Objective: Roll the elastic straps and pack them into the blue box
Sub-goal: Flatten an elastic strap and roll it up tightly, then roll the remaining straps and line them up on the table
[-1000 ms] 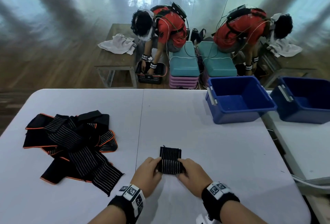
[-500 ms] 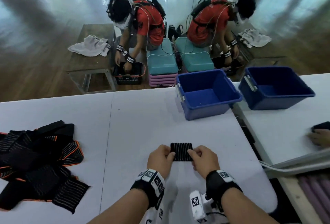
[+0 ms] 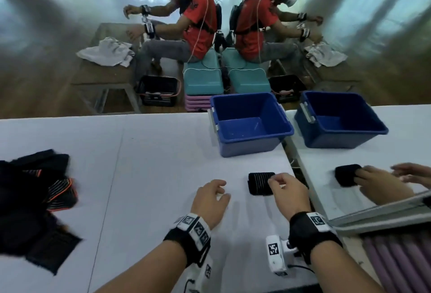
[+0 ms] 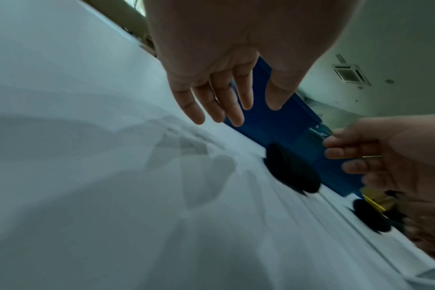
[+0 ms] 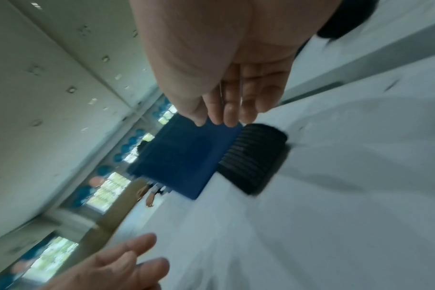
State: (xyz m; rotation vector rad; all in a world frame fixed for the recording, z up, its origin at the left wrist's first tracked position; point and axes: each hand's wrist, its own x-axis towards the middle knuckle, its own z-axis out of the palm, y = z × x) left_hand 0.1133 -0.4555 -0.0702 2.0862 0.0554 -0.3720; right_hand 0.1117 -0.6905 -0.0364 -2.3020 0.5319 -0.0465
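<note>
Left hand (image 3: 211, 201) released rolled strap (image 3: 260, 183); right hand (image 3: 289, 195) beside it; no writing legible.

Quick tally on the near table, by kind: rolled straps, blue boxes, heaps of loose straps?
Rolled strap: 1
Blue box: 1, with no straps in it
Heap of loose straps: 1, number of straps in it unclear
Total: 3

black striped roll (image 3: 260, 183); blue box (image 3: 249, 124); white table (image 3: 163, 152)
</note>
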